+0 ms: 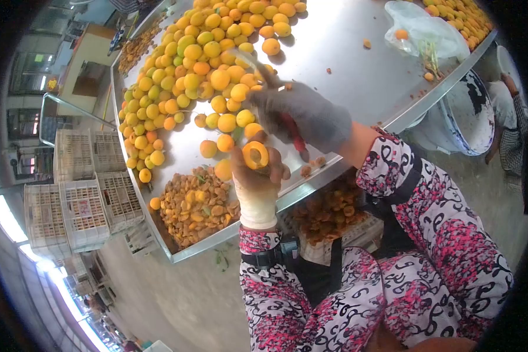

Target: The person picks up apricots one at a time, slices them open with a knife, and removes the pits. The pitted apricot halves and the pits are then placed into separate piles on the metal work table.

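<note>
My left hand (257, 179), in a pale glove with bare fingertips, is closed on a cut apricot half (255, 155) whose orange inside faces up. Just above it and to the right, my right hand (302, 114), in a grey glove, is wrapped round a tool with a red handle (293, 134); a curved, blurred metal part (251, 60) reaches up and left from the fist. Whole yellow-orange apricots (199, 64) spread beyond both hands on the metal table (346, 70). A brown heap of pits (196, 205) lies left of my left hand.
A crate of orange-brown pieces (334, 217) stands under the table's near edge. At the upper right are a plastic bag (413, 29) and more apricots (463, 20). A white bucket (460, 114) and a person's arm (501, 117) are at right. Crates (85, 208) are stacked left.
</note>
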The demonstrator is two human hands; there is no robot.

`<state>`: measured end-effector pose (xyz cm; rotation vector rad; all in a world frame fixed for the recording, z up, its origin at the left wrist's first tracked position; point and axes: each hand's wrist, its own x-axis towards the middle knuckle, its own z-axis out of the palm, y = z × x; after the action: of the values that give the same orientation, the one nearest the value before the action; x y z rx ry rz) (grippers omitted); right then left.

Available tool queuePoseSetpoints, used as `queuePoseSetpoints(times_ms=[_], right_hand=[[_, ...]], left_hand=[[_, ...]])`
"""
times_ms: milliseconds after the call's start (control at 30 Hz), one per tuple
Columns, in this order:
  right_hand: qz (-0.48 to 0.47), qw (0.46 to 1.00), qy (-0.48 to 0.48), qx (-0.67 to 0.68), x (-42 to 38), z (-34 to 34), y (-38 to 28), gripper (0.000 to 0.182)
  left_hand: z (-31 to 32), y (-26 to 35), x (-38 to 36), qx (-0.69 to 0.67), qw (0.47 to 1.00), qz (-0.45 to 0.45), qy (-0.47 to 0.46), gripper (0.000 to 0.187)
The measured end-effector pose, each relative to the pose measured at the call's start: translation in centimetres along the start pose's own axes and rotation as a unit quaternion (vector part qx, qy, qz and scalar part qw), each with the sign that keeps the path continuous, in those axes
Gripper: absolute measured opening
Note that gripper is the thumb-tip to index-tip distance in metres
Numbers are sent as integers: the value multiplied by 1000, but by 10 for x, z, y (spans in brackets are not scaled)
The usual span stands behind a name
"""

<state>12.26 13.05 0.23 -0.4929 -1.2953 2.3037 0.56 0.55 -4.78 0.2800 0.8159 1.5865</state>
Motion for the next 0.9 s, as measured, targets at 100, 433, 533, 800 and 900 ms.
queuePoseSetpoints(times_ms=[100, 433, 533, 800, 900], right_hand=[[-42, 991, 99, 76, 8, 3, -3, 35], [-117, 980, 150, 60, -7, 18, -17, 23], [-137, 973, 185, 9, -8, 31, -9, 23], [-141, 974, 164, -62, -2, 23, -5, 27], [-168, 962, 182, -113, 2, 27, 4, 29]], left_hand=[[5, -8, 1, 22, 999, -44, 20, 48], [18, -21, 6, -107, 987, -92, -77, 40], [62, -20, 1, -3, 964, -85, 250, 39], [33, -23, 4, -78, 985, -93, 123, 22], [37, -27, 6, -31, 990, -54, 124, 19]])
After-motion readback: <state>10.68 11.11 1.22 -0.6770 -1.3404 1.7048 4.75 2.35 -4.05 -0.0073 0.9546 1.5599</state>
